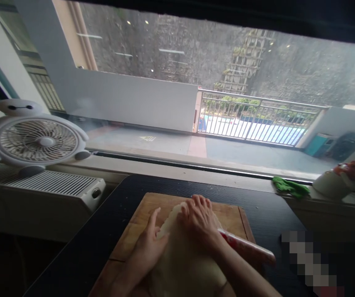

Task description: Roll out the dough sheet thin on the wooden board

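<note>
On cutting board [156, 201]: dough sheet [184, 255], long axis near-to-far, fanned right hand [200, 216] over far end, wide-thumbed left hand [150, 244] at left edge.

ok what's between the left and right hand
Pale sheet, seemingly dough, lying on the board; the head view shows it between left hand and right hand.

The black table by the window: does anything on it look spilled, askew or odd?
Pale specks lie scattered on the black table beyond the cutting board, as if something powdery had spilled; they are too small to identify. The rolling pin lies aslant, one end jutting past the board's right edge.
</note>
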Tool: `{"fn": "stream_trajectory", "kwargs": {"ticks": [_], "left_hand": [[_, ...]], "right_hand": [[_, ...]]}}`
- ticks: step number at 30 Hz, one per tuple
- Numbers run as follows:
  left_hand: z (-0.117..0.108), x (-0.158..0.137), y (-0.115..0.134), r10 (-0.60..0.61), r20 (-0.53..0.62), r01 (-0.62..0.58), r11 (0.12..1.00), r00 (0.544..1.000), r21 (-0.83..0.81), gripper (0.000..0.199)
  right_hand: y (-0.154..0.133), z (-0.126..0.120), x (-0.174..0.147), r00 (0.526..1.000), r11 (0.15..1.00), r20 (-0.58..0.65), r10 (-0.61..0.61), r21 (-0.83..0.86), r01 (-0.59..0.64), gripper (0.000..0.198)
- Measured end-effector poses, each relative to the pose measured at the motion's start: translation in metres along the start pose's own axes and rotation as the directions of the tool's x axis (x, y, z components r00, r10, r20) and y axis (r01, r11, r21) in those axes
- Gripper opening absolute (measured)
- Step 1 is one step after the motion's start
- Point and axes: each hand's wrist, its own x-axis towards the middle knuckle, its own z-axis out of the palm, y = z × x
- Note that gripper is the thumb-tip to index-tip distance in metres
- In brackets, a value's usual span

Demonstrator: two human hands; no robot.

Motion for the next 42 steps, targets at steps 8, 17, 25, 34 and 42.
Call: {"fn": "stream_trajectory", "kwargs": {"ticks": [8,17,25,34,42], "left_hand": [[0.0,0.0,0.003,-0.012,0.016,0.012,1.0,1.0,-0.026,0.083],[-0.002,-0.003,0.009,-0.019,-0.046,0.017,0.999,0.999,-0.04,0.082],[0.001,0.017,-0.002,0.031,-0.059,-0.027,0.998,0.998,0.058,0.086],[0.009,0.038,0.05,-0.016,0.325,0.05,0.994,0.945,-0.095,0.039],[0.005,0.02,0.044,-0.143,0.073,0.156,0.96,0.987,-0.233,0.042]], "right_hand": [[-0.018,0.021,-0.002,0.997,0.997,0.054,-0.058,0.053,0.055,0.046],[-0.015,0.026,0.019,0.987,0.996,0.141,0.071,0.041,-0.077,0.052],[0.004,0.013,0.038,0.999,0.997,0.0,0.033,-0.074,-0.033,0.045],[0.048,-0.009,-0.028,0.997,0.996,0.052,-0.049,-0.069,0.053,0.045],[0.086,-0.045,-0.032,0.999,0.994,0.026,0.044,-0.098,-0.041,0.055]]}}
